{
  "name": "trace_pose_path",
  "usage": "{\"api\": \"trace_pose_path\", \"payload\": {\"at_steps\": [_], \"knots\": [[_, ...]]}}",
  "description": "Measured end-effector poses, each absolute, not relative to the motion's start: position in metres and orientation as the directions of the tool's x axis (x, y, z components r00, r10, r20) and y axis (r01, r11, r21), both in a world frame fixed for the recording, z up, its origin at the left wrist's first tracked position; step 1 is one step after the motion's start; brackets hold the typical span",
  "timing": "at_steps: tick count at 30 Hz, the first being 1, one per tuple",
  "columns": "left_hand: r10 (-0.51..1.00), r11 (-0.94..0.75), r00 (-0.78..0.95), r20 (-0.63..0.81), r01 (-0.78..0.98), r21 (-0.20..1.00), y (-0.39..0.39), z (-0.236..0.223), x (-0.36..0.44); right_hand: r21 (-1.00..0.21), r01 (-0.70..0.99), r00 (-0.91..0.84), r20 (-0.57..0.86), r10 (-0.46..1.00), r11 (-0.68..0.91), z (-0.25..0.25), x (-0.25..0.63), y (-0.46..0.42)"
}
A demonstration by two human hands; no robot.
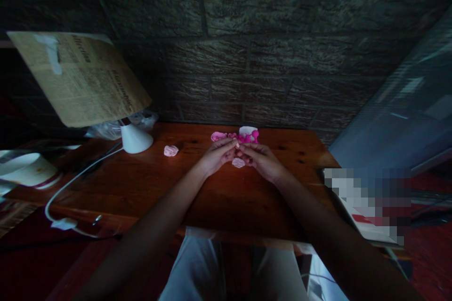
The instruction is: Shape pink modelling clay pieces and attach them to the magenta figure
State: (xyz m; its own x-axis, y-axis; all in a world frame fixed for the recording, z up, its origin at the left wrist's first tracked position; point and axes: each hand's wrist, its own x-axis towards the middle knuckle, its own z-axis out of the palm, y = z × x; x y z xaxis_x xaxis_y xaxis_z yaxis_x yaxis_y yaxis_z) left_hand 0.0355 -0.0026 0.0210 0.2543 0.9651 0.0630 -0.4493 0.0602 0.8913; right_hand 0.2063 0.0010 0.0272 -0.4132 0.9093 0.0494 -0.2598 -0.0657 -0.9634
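Note:
My left hand (pixel 219 155) and my right hand (pixel 262 157) meet over the middle of the wooden table, fingertips pinched together. Between them is a small piece of pale pink modelling clay (pixel 238 145), mostly hidden by the fingers. Just below the fingertips a flattened, ridged pale pink clay piece (pixel 238 162) lies on the tabletop. Behind the hands are a light pink clay piece (pixel 218 136), bright magenta clay pieces (pixel 254 135) and a white object (pixel 248 129). Off to the left sits a crumpled pink clay lump (pixel 171 151).
A lamp with a white base (pixel 137 140) and paper-like shade (pixel 95 80) stands at the left, its cord (pixel 67 174) hanging over the front edge. A white cup-like container (pixel 28 169) is far left. A dark brick wall (pixel 226 56) backs the table (pixel 226 207).

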Motion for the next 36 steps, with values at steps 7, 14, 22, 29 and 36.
{"api": "trace_pose_path", "payload": {"at_steps": [7, 14, 22, 29, 36], "knots": [[0.989, 0.034, 0.142, 0.041, -0.489, 0.872, 0.001, 0.025, 0.034, -0.945, 0.108, -0.368, 0.249, 0.896, 0.308, 0.015, 0.218, 0.013], [0.997, -0.011, 0.070, 0.043, -0.410, 0.912, 0.003, 0.025, 0.031, -0.745, 0.432, -0.486, 0.283, 0.827, 0.508, 0.004, 0.222, 0.015], [0.996, -0.001, 0.086, 0.033, -0.347, 0.938, 0.002, 0.024, 0.031, -0.933, 0.105, -0.387, 0.280, 0.878, 0.344, 0.007, 0.221, 0.018], [0.991, -0.037, 0.106, 0.077, -0.332, 0.943, 0.000, 0.023, 0.035, -0.982, -0.072, -0.224, 0.186, 0.957, 0.174, 0.015, 0.220, 0.016], [0.981, -0.141, 0.092, 0.169, -0.259, 0.956, 0.000, 0.022, 0.038, -0.978, -0.180, -0.215, 0.142, 0.966, 0.103, 0.018, 0.217, 0.014]]}}
